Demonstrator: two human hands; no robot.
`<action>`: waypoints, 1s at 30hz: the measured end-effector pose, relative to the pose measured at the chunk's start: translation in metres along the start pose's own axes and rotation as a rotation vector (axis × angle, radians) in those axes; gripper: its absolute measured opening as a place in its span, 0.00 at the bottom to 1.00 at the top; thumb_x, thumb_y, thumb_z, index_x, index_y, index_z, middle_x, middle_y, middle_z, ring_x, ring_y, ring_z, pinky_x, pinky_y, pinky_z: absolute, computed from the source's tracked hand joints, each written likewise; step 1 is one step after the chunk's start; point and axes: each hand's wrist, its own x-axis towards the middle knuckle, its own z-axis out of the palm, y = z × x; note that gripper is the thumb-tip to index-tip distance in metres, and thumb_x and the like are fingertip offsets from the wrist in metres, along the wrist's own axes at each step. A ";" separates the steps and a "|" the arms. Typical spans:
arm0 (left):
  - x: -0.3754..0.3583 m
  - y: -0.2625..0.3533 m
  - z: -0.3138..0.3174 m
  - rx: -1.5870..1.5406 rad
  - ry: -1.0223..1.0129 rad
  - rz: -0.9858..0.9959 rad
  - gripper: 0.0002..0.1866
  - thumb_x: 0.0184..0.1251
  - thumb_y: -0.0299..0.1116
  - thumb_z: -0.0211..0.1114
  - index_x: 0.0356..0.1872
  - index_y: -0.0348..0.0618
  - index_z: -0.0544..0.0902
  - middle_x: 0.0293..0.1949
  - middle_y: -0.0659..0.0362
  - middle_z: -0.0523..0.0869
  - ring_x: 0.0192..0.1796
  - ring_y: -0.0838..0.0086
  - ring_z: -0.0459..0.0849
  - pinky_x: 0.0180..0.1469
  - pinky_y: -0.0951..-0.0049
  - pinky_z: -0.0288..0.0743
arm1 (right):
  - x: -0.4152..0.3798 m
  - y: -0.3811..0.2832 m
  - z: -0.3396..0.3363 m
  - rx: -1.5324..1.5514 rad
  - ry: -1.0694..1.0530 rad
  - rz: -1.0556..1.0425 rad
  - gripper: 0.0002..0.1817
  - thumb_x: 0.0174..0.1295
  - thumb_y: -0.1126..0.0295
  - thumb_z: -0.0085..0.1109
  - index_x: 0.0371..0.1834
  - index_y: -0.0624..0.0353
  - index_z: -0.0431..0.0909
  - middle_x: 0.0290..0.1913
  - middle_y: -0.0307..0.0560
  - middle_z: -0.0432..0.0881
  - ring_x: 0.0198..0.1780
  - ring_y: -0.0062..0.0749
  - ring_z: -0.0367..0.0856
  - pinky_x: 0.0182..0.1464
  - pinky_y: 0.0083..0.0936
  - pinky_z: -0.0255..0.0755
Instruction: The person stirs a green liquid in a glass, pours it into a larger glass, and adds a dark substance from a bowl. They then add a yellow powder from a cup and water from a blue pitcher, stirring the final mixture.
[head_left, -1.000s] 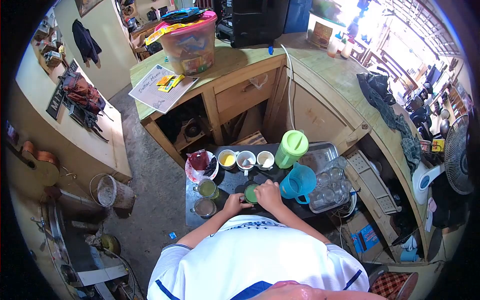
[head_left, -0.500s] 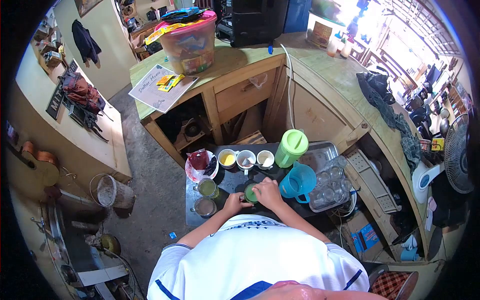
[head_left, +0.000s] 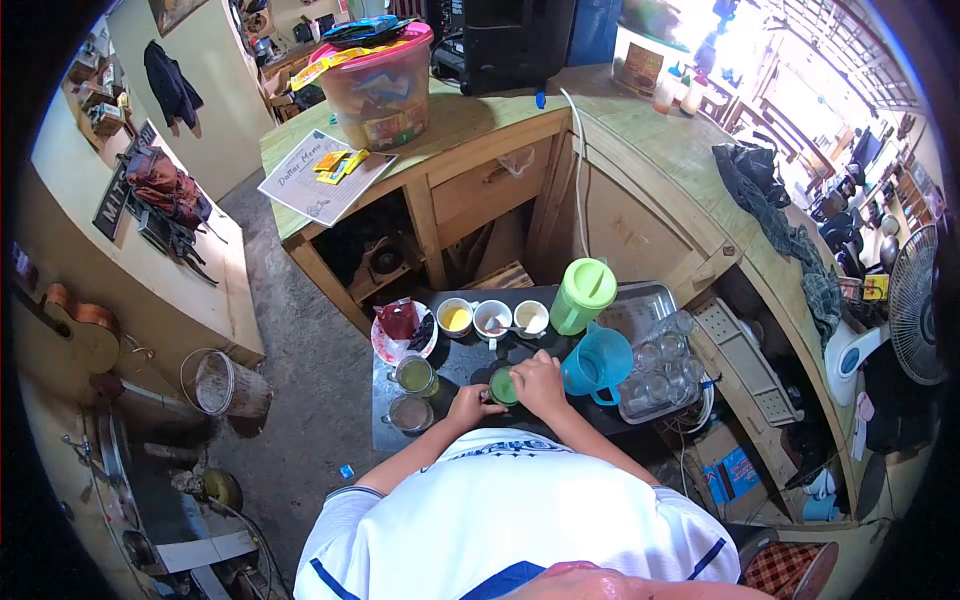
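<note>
A glass of green drink (head_left: 505, 386) stands on the dark low table (head_left: 384, 437). My left hand (head_left: 470, 407) has its fingers closed at the left side of this glass, by its handle. Just above the glass on its right is my right hand (head_left: 539, 384), fingers pressed together; what they hold is too small to make out. Left of my hands are a glass of greenish drink (head_left: 415, 377) and a glass of brownish drink (head_left: 409, 413). Beyond them stand a cup with yellow powder (head_left: 455, 318), a cup with a spoon (head_left: 492, 320) and a cup with pale powder (head_left: 531, 318).
A green lidded pitcher (head_left: 582, 298) and a blue pitcher (head_left: 596, 364) stand right of the cups. Farther right, a metal tray (head_left: 650, 298) holds several upturned glasses. A plate (head_left: 378, 345) with a red packet lies at the left. The wooden counter (head_left: 480, 118) curves behind.
My right hand has shifted very slightly to the right and up, uncovering more of the green drink. My left hand stays in place.
</note>
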 end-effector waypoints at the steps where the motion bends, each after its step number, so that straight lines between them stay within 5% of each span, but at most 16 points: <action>1: 0.000 0.001 -0.001 0.018 -0.008 -0.009 0.23 0.41 0.43 0.82 0.32 0.35 0.84 0.23 0.48 0.82 0.24 0.59 0.79 0.31 0.62 0.73 | 0.001 0.001 0.000 0.001 -0.001 0.000 0.07 0.53 0.64 0.64 0.27 0.54 0.86 0.28 0.42 0.84 0.38 0.37 0.77 0.40 0.38 0.65; 4: -0.001 0.004 -0.001 0.001 0.003 -0.009 0.24 0.41 0.44 0.82 0.33 0.36 0.85 0.24 0.48 0.83 0.24 0.58 0.80 0.31 0.62 0.73 | 0.002 0.001 -0.001 0.104 -0.132 0.039 0.07 0.52 0.65 0.64 0.27 0.55 0.87 0.28 0.41 0.84 0.38 0.37 0.77 0.40 0.39 0.66; 7: -0.002 0.008 -0.004 0.026 -0.014 -0.023 0.24 0.41 0.45 0.81 0.34 0.38 0.85 0.25 0.48 0.83 0.25 0.58 0.81 0.31 0.61 0.73 | 0.001 0.001 0.001 0.070 0.034 0.010 0.07 0.52 0.64 0.64 0.27 0.55 0.87 0.28 0.41 0.84 0.39 0.36 0.77 0.40 0.39 0.65; 10: -0.001 0.003 -0.002 0.035 -0.012 -0.023 0.24 0.41 0.45 0.81 0.35 0.38 0.85 0.26 0.48 0.84 0.26 0.57 0.82 0.32 0.60 0.73 | 0.001 0.003 0.000 0.099 -0.169 0.055 0.06 0.52 0.66 0.64 0.27 0.54 0.87 0.28 0.40 0.85 0.39 0.36 0.77 0.41 0.38 0.65; 13: -0.001 0.001 0.000 0.030 -0.002 -0.013 0.24 0.40 0.45 0.81 0.34 0.38 0.85 0.26 0.48 0.84 0.27 0.56 0.82 0.32 0.60 0.73 | 0.003 0.000 -0.004 0.051 0.028 -0.028 0.06 0.52 0.65 0.64 0.27 0.54 0.87 0.28 0.41 0.85 0.38 0.35 0.78 0.41 0.38 0.65; 16: -0.001 0.000 0.000 0.028 -0.016 -0.043 0.24 0.40 0.45 0.81 0.34 0.38 0.85 0.25 0.47 0.84 0.27 0.56 0.82 0.31 0.61 0.73 | 0.001 0.001 -0.003 0.047 -0.201 0.047 0.06 0.53 0.65 0.64 0.27 0.53 0.87 0.29 0.38 0.85 0.38 0.35 0.77 0.41 0.38 0.64; 18: 0.001 0.000 -0.001 0.051 -0.010 -0.031 0.24 0.40 0.46 0.81 0.33 0.37 0.85 0.25 0.47 0.83 0.26 0.56 0.81 0.31 0.60 0.73 | 0.003 0.001 -0.002 0.113 0.032 -0.013 0.06 0.53 0.64 0.64 0.27 0.52 0.87 0.28 0.40 0.85 0.37 0.35 0.78 0.41 0.38 0.64; 22: -0.002 0.004 -0.002 -0.022 -0.010 -0.023 0.25 0.40 0.46 0.81 0.31 0.35 0.83 0.24 0.47 0.82 0.25 0.54 0.79 0.31 0.60 0.72 | 0.001 0.005 -0.005 0.050 -0.147 0.022 0.06 0.53 0.64 0.64 0.27 0.52 0.87 0.29 0.38 0.85 0.38 0.34 0.77 0.41 0.38 0.63; 25: -0.001 0.002 0.000 -0.013 0.013 -0.004 0.24 0.40 0.45 0.82 0.29 0.35 0.82 0.23 0.47 0.82 0.24 0.55 0.78 0.31 0.59 0.71 | 0.003 0.002 -0.005 0.086 0.057 -0.011 0.06 0.52 0.64 0.64 0.27 0.52 0.87 0.28 0.39 0.85 0.36 0.35 0.78 0.40 0.38 0.63; 28: 0.000 -0.001 0.001 0.013 -0.009 -0.034 0.24 0.40 0.45 0.82 0.30 0.35 0.82 0.23 0.47 0.82 0.24 0.55 0.78 0.31 0.59 0.71 | 0.002 0.001 -0.007 -0.017 -0.169 0.030 0.06 0.53 0.64 0.64 0.27 0.52 0.86 0.29 0.38 0.85 0.38 0.35 0.77 0.40 0.38 0.63; 30: 0.000 -0.001 0.000 0.018 -0.009 -0.021 0.24 0.40 0.44 0.82 0.30 0.35 0.83 0.23 0.47 0.82 0.24 0.56 0.79 0.31 0.59 0.71 | 0.003 0.001 -0.005 0.114 0.049 -0.036 0.06 0.52 0.64 0.64 0.27 0.53 0.87 0.28 0.40 0.85 0.37 0.36 0.78 0.40 0.38 0.64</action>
